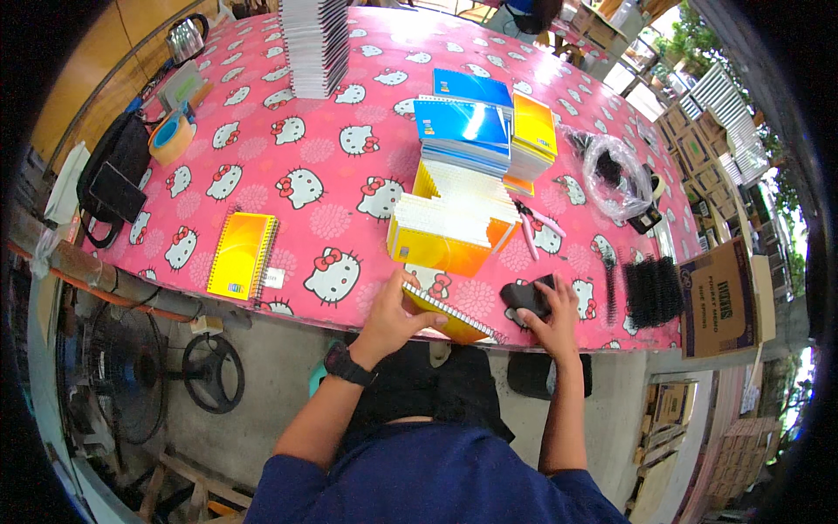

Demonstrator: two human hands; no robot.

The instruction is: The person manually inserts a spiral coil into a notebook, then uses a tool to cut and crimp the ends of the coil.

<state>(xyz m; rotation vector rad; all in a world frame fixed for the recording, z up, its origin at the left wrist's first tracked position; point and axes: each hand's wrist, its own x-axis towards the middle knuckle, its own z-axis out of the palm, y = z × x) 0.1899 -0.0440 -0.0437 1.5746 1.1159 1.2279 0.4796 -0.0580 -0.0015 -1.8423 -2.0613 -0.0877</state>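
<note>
My left hand (pixel 391 316) is closed on a yellow spiral notebook (pixel 454 325), tilted on edge at the table's near side with its coil facing up. My right hand (pixel 555 321) has its thumb and fingers around a small dark block-shaped object (pixel 524 298) resting on the table; its exact kind is unclear. Just beyond the held notebook lies a pile of yellow-orange notebooks (pixel 441 249) with white page edges. Pliers with pink handles (pixel 531 229) lie beside that pile. Another yellow spiral notebook (pixel 240 255) lies flat to the left.
Blue notebooks (pixel 463 127) and more yellow ones (pixel 532 131) are stacked farther back. A tall notebook stack (pixel 312 48) stands at the far left. Black binding coils (pixel 653 293) and a cardboard box (pixel 720 301) are at right; a black bag (pixel 115 166) and tape roll (pixel 170 140) at left.
</note>
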